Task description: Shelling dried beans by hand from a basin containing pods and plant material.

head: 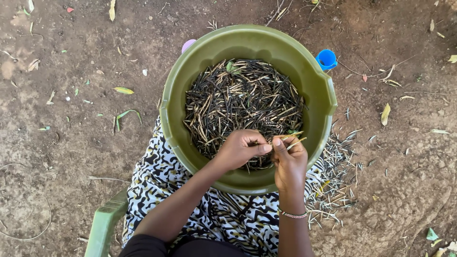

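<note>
We saw both forearms bare to above the elbow, where dark, close-fitting black sleeves began at the lower edge of the view. The right hand [289, 162] carried a thin beaded bracelet [293, 215] at the wrist, pale beads with reddish ones between. The left hand [240, 149] wore nothing. A black-and-white patterned cloth [157, 181] covered the lap.

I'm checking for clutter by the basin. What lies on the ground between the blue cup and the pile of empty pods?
In the head view, only bare dirt with scattered dry leaves lies between the blue cup and the pile of empty pods.
</note>
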